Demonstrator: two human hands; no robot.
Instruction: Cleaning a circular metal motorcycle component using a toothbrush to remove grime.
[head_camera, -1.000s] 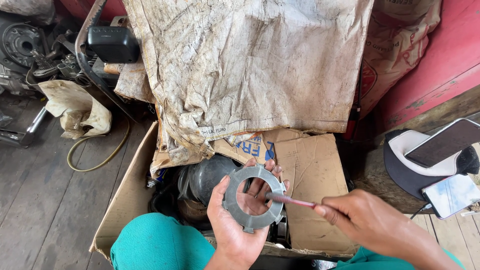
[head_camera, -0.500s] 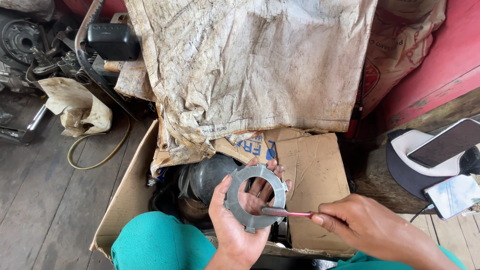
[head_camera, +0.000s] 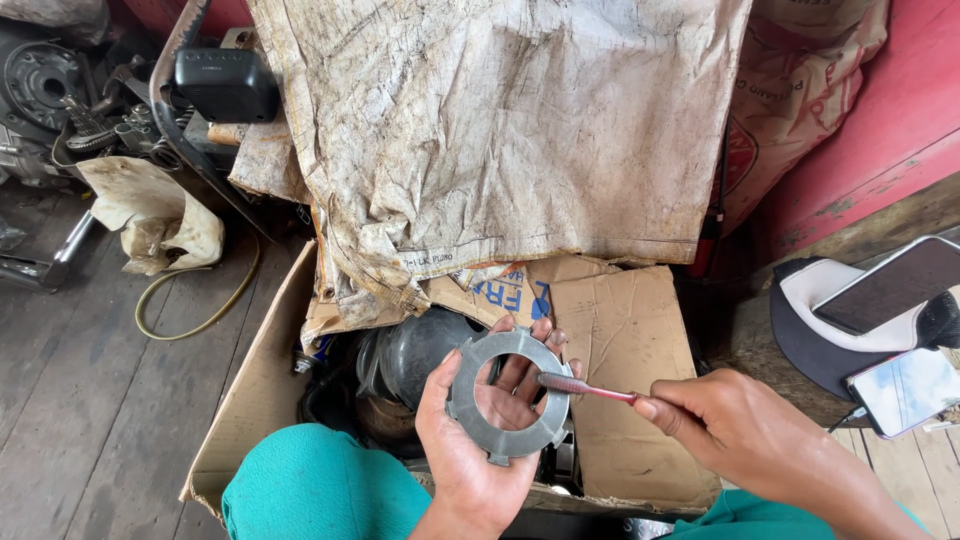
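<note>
Low in view, left hand (head_camera: 470, 450) cradling a grey ring (head_camera: 508, 397), flat and notched at the rim, palm up beneath it; thumb over the ring's left edge, fingers (head_camera: 520, 372) spread behind, showing through the central hole and past the upper rim; ring tilted a little toward the camera, held above the open box (head_camera: 255, 400). Right hand (head_camera: 745, 440) coming in from the right, fingers pinching the red handle of a brush (head_camera: 585, 388); brush tip laid on the ring's right side, touching the metal near the inner edge. Below the ring, inside the box, a dark rounded part (head_camera: 415, 350) and other greasy pieces, too shadowed to tell apart; box flap (head_camera: 625, 380) folded out to the right, under the brush. Over the back of the box, a large stained sack (head_camera: 500, 130), crumpled and hanging down; a second printed sack (head_camera: 800, 90) against the red wall (head_camera: 880, 130). At the left, on the plank floor (head_camera: 90, 420), a dirty rag (head_camera: 155, 215), a loop of yellowish hose (head_camera: 190, 315), a black box-shaped part (head_camera: 225, 85) and engine pieces (head_camera: 45, 90). At the right, a cap (head_camera: 830, 330) with one phone (head_camera: 890, 285) resting on it, a second phone (head_camera: 905, 390) just beside, screen lit. Teal-clad knee (head_camera: 320, 490) at the bottom edge, just beside the left wrist.
</note>
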